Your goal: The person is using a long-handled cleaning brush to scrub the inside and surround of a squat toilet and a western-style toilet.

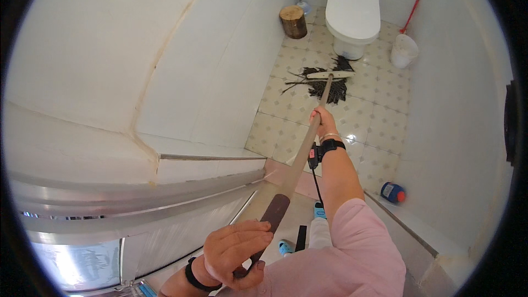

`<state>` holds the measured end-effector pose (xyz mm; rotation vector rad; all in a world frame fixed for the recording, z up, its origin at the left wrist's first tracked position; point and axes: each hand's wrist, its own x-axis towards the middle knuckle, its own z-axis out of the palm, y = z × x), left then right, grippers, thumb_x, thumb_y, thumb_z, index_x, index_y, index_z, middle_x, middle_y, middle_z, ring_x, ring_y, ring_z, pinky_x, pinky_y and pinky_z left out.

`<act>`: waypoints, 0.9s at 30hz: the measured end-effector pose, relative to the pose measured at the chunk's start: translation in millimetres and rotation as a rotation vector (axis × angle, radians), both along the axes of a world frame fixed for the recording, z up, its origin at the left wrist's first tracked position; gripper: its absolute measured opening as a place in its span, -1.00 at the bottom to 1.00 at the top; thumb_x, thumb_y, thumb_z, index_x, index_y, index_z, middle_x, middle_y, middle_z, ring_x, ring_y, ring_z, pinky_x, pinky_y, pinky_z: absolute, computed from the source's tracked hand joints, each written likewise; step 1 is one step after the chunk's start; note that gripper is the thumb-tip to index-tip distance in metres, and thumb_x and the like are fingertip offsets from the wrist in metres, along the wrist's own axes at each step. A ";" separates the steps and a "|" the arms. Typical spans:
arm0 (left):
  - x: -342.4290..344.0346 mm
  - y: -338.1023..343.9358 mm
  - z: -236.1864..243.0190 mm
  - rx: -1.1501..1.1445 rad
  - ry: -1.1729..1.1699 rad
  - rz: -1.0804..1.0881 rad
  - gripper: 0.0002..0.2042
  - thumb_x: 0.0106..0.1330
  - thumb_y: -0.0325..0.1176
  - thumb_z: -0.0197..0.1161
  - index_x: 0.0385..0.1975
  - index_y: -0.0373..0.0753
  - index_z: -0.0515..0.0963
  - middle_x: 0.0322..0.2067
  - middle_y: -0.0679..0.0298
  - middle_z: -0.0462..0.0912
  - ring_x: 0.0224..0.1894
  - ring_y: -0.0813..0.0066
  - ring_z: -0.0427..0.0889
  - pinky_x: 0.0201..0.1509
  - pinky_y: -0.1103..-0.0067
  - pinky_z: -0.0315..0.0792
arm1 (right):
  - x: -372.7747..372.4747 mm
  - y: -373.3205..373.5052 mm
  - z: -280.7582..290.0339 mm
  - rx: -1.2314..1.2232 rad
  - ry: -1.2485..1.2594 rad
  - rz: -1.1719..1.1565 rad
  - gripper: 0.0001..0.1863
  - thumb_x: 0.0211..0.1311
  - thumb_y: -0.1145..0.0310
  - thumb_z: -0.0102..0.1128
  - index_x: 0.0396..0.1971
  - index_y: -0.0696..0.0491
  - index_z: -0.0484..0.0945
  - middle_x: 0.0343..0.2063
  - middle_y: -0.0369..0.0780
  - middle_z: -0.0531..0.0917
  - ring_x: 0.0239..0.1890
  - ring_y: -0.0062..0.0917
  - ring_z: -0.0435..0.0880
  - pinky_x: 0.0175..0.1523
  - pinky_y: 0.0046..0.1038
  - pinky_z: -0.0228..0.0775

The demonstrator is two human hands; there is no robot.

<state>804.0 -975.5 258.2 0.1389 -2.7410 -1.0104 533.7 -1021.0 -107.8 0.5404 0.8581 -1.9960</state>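
Observation:
A mop point(305, 154) with a long pale pole stretches forward from my body to the tiled floor. My left hand point(236, 250) is closed around the dark brown grip at the pole's near end. Farther down the pole, my right hand point(324, 121) is wrapped around it, a black strap and device on that wrist. The mop's white clamp bar point(316, 75) lies crosswise at the far end. Its dark strands point(336, 94) spread over the tiles just in front of the white toilet point(353, 16), some trailing left and some reaching toward the toilet's base.
Left of the toilet stand a wooden stump point(293, 22) and a toilet brush point(302, 5). At right, a white bucket point(405, 51) has a red-handled tool by it. A blue bottle point(392, 192) with a red cap lies near the right wall. A pinkish threshold point(291, 179) crosses the doorway.

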 end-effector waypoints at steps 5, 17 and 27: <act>36.4 4.8 -2.1 0.118 -0.015 -0.178 -0.69 -0.22 -0.48 0.08 -0.38 -0.39 0.50 -0.42 0.13 0.58 -0.32 0.22 0.60 -0.12 0.39 0.47 | 40.6 52.0 -3.7 -0.057 -0.229 -0.236 -0.88 0.02 0.55 0.02 -0.47 0.21 0.27 -0.59 -0.22 0.39 -0.63 -0.58 0.39 -0.53 -0.61 0.34; 271.5 64.5 72.5 0.347 0.206 -0.361 -0.85 0.01 -0.42 0.03 -0.54 -0.38 0.48 -0.62 0.13 0.52 -0.58 0.21 0.51 -0.43 0.32 0.44 | 315.7 154.1 -11.0 0.075 -0.061 0.285 -0.89 0.00 0.43 0.11 -0.49 0.11 0.38 -0.52 -0.19 0.48 -0.47 -0.44 0.52 -0.37 -0.45 0.46; 581.4 80.6 92.6 0.357 0.457 0.003 -0.71 0.02 -0.26 0.21 -0.36 -0.38 0.53 -0.24 -0.02 0.54 -0.30 0.16 0.60 -0.37 0.39 0.52 | 553.3 126.6 -13.7 0.149 -0.041 0.418 -0.90 -0.01 0.48 0.10 -0.49 0.12 0.37 -0.56 -0.22 0.48 -0.49 -0.48 0.51 -0.41 -0.48 0.43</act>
